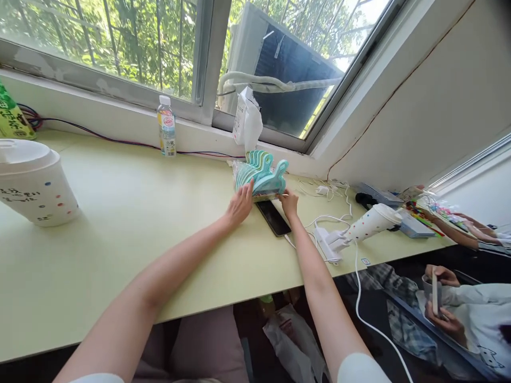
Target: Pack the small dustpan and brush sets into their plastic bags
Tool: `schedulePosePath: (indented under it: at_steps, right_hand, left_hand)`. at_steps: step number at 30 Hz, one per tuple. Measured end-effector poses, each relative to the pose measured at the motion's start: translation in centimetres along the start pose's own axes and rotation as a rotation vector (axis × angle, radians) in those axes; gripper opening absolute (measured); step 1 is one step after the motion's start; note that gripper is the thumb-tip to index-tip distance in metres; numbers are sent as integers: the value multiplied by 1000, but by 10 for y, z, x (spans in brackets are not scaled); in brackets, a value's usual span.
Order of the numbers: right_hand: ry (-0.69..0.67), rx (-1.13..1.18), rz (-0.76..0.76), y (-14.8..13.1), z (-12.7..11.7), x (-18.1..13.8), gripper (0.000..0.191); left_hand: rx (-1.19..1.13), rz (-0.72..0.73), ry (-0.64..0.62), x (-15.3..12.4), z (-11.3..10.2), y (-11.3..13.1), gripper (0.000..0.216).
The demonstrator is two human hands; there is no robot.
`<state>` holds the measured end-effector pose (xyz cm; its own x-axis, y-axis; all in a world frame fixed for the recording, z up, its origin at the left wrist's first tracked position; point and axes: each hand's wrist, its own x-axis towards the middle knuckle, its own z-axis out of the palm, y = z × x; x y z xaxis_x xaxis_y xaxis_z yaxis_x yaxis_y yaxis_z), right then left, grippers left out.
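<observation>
A row of turquoise plastic pieces with looped handles (261, 175), partly in clear wrap, stands at the back of the table; their exact kind is unclear. My left hand (240, 204) is closed against the bundle's near left side, fingers reaching up along it. At the lower right edge, the thumb and fingers of my right hand (289, 203) are bent around the bundle. Just below the bundle, between my forearms, lies a black phone (273, 217) with a white cable at its near end.
Behind the bundle stands a white paper package (247, 119) by the window. A bottle (166, 126) and large white cup (38, 183) are leftward. Rightward are a power strip (328, 244), cables and a tilted white cup (373, 222). Another person's hands (443, 298) hold a phone.
</observation>
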<state>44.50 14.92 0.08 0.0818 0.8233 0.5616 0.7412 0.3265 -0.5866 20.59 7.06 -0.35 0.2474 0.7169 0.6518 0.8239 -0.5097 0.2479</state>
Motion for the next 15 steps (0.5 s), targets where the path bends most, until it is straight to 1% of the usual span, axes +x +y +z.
schedulePosePath:
  at_steps: [2,3,5,6,7,9,12,15]
  right_hand:
    - [-19,35,-2,4,5,3,26]
    - [-30,48,-2,5,7,5,28]
    - [-48,33,-7,4,7,6,28]
    - [-53,-2,-12,4,7,7,27]
    - [-53,-51,-18,2,6,7,26]
    - [-50,-159,-30,-1,4,8,24]
    - [-62,-262,-40,-4,3,9,21]
    - [-92,-305,-39,-4,3,10,18]
  left_hand:
    - [57,177,44,-2,-3,-4,67]
    - [77,298,25,-2,-5,-4,66]
    - [104,530,-77,0,-5,-3,60]
    - [120,600,-131,2,-3,-2,55]
    - [142,626,-174,4,-1,-1,50]
    - [183,582,-213,10,7,0,43]
    - [194,483,-237,16,18,-1,42]
    - [200,470,-286,17,22,-2,43]
